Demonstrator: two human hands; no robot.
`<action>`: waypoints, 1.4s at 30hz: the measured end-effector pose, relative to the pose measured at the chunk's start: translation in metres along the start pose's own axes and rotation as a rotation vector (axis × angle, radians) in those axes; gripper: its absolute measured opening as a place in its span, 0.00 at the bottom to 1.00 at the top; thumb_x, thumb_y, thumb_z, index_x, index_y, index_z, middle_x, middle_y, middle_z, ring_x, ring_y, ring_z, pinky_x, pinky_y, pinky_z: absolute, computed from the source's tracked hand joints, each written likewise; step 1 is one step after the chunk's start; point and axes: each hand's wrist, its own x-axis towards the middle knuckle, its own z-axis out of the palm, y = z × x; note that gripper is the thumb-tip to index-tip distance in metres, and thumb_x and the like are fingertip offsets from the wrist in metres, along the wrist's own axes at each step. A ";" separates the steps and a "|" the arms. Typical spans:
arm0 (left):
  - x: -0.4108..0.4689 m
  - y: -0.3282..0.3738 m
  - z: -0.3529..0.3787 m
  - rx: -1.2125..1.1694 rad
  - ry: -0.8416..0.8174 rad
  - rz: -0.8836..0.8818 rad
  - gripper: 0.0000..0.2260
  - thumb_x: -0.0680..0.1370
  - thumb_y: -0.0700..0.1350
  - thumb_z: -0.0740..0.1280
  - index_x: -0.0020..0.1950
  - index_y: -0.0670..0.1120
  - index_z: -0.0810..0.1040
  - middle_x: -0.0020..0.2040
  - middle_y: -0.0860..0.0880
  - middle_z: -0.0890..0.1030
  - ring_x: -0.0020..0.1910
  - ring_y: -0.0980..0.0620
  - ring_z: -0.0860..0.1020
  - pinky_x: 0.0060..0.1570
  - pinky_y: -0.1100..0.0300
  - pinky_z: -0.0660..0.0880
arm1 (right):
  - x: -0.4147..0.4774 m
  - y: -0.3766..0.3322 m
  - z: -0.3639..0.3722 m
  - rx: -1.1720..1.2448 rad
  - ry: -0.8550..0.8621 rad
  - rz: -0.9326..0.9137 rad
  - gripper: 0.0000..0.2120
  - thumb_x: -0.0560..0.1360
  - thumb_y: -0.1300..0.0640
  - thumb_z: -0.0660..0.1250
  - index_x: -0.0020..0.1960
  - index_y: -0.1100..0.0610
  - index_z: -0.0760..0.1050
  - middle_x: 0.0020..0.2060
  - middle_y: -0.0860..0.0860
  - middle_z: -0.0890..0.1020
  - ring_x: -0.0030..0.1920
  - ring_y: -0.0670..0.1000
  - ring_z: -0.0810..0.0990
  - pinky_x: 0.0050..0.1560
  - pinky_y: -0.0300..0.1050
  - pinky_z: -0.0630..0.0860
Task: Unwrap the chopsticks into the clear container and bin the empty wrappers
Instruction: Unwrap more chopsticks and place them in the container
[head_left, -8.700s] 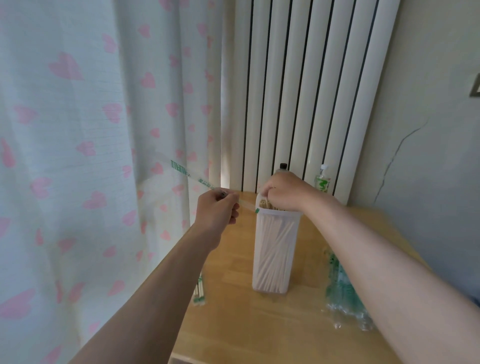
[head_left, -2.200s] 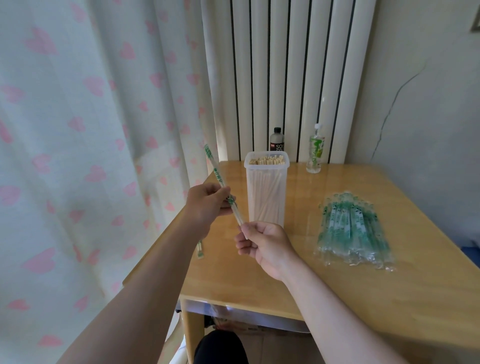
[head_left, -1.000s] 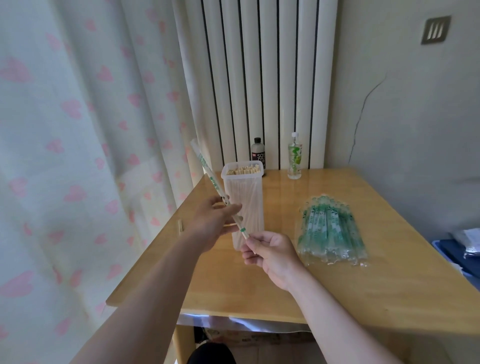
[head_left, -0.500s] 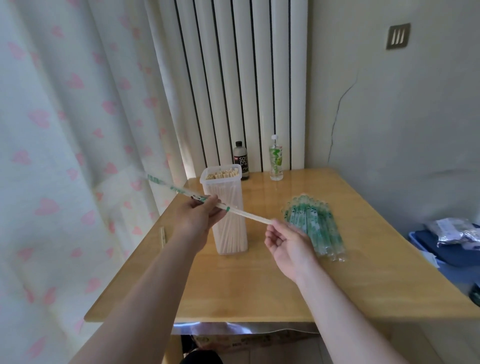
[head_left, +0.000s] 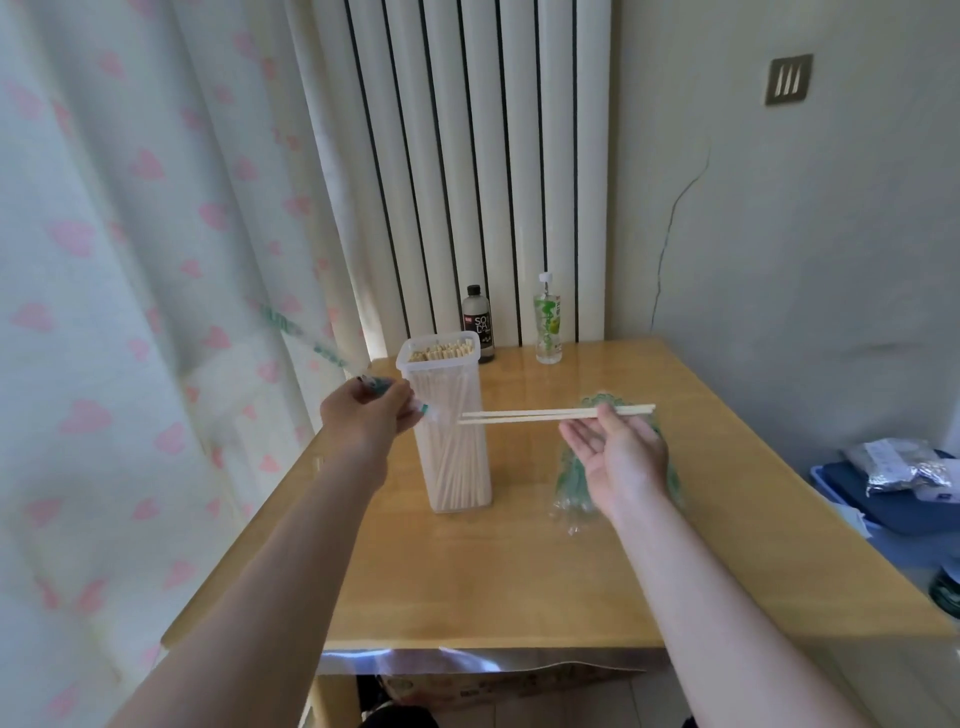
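Soda bottle (head_left: 478, 325) and green-labelled bottle (head_left: 548, 322) at the back of the table (head_left: 519, 571), before a radiator (head_left: 467, 156)

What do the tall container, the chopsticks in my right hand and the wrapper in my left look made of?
Container: likely clear plastic, faintly frosted; the sticks inside show through its walls. Chopsticks: pale bare wood or bamboo, matte, no sheen. Wrapper: thin clear plastic film with green print, blurred here, so partly a guess.

There are two hands (head_left: 363, 418) (head_left: 621, 460), two bottles (head_left: 478, 325) (head_left: 548, 325), one clear container (head_left: 460, 467), one chopstick pair (head_left: 530, 414), one wrapper (head_left: 306, 340)
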 end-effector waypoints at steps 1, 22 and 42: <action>0.004 0.006 -0.003 0.048 -0.004 0.027 0.03 0.76 0.35 0.73 0.47 0.37 0.80 0.43 0.39 0.83 0.38 0.47 0.83 0.43 0.56 0.82 | 0.001 -0.006 0.005 -0.037 -0.006 -0.037 0.04 0.82 0.64 0.65 0.54 0.65 0.75 0.51 0.64 0.82 0.53 0.63 0.85 0.48 0.51 0.84; 0.048 0.020 0.003 0.292 -0.177 0.183 0.11 0.80 0.41 0.69 0.44 0.33 0.79 0.31 0.42 0.77 0.24 0.50 0.71 0.26 0.60 0.71 | 0.026 -0.018 0.183 -1.123 -0.417 -0.698 0.08 0.80 0.59 0.66 0.46 0.62 0.78 0.39 0.57 0.84 0.36 0.52 0.86 0.41 0.55 0.85; 0.048 0.008 -0.002 0.109 -0.221 0.129 0.07 0.81 0.41 0.69 0.45 0.39 0.81 0.28 0.46 0.75 0.24 0.51 0.70 0.25 0.58 0.69 | 0.042 0.019 0.208 -2.196 -0.816 -0.427 0.22 0.87 0.54 0.56 0.33 0.54 0.63 0.30 0.51 0.64 0.30 0.50 0.62 0.31 0.45 0.57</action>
